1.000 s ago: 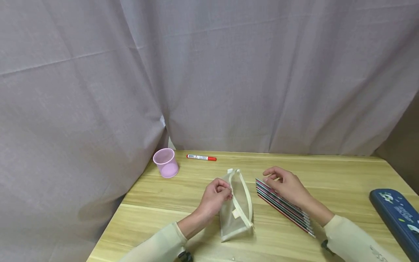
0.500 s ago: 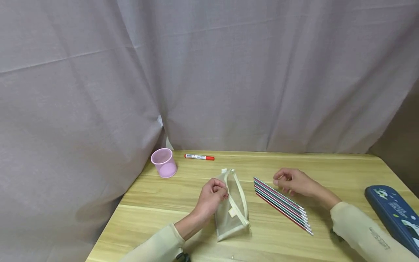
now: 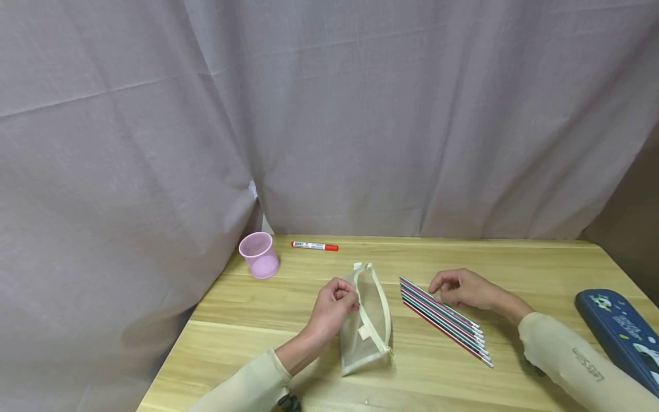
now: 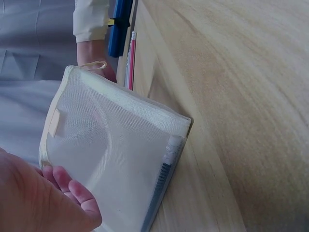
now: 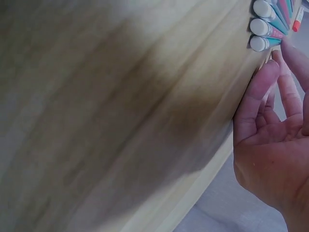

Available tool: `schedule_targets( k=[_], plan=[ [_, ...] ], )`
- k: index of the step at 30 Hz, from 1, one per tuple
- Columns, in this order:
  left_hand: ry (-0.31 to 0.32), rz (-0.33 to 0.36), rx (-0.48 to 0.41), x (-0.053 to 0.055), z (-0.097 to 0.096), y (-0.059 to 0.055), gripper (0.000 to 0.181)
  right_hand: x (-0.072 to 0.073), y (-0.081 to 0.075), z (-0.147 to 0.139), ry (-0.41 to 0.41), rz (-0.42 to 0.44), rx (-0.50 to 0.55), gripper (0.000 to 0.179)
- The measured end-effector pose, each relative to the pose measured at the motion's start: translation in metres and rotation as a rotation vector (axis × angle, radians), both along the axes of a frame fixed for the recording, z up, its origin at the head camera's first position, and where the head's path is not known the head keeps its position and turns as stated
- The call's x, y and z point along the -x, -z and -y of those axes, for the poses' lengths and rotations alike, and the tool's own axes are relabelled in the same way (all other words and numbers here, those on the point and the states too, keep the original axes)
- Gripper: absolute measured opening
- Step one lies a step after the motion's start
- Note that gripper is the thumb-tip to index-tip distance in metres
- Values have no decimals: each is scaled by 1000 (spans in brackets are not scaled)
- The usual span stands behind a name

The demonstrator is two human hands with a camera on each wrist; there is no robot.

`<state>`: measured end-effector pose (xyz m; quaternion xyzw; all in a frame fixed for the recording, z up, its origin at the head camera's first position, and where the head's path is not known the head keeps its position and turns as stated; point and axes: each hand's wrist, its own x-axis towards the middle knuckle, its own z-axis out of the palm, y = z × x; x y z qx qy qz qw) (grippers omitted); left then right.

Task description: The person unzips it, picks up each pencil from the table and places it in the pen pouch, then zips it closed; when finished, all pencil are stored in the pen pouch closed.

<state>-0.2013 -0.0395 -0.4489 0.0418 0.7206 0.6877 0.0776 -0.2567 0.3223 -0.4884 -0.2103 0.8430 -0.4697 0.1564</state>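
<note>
A pale mesh zip pouch (image 3: 355,343) stands on the table with its zip undone and its mouth gaping. My left hand (image 3: 328,312) pinches the rim of that mouth. Through the mesh in the left wrist view, a dark pencil (image 4: 158,186) with a white end shows along the pouch's bottom edge. Right of the pouch, several striped pencils (image 3: 445,323) lie side by side in a slanting row, white ends toward me. My right hand (image 3: 471,290) is at the row's outer edge, fingers loosely bent. In the right wrist view, its thumb (image 5: 295,58) touches the outermost pencil.
A pink cup (image 3: 264,264) stands at the back left of the table. Beside it lies a red and white marker (image 3: 314,246). A dark blue pencil case (image 3: 618,332) lies at the right. Grey curtains (image 3: 334,126) hang behind the table.
My right hand has moved off the top of the pencil row to the right, then come down at the outermost pencil. My left hand keeps its hold on the pouch.
</note>
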Motion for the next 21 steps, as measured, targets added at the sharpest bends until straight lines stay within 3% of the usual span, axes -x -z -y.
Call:
schedule_targets(
  k=[8, 15, 21],
  plan=[
    [0, -1, -9, 0, -1, -1, 15, 2, -1, -1, 11, -1, -9, 20],
    [0, 0, -10, -1, -1, 1, 16, -2, -7, 5, 37, -28, -85, 19],
    [0, 12, -12, 1, -1, 2, 15, -6, -14, 16, 104, -242, -378, 26]
  ],
)
